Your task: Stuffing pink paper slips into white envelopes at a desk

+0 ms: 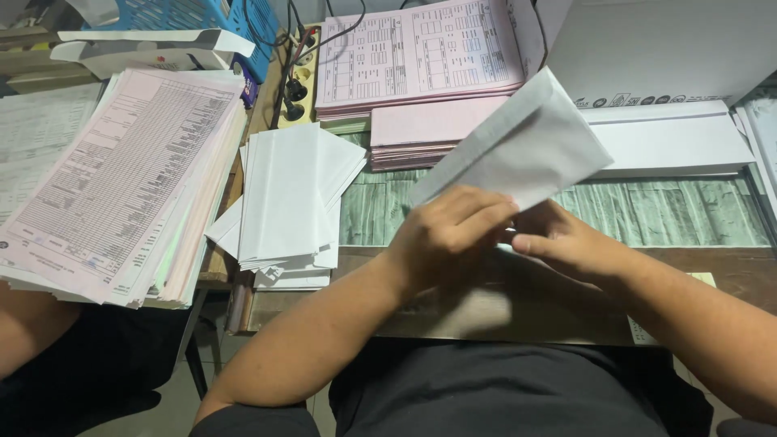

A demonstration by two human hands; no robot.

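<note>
A white envelope [526, 146] is raised above the desk, tilted up toward the right. My left hand [449, 235] grips its lower end, with the fingers curled over the paper. My right hand [566, 243] holds the same end from the right, thumb forward. Both hands meet over the desk's front edge. To their left lies a loose pile of white envelopes [287, 202].
A thick stack of pink printed forms [121, 178] sits at the left. More pink forms [417, 57] and folded pink sheets [425, 133] lie at the back. A white box [655, 48] and long envelope packs [672, 137] stand right. Another person's arm [24, 324] shows at far left.
</note>
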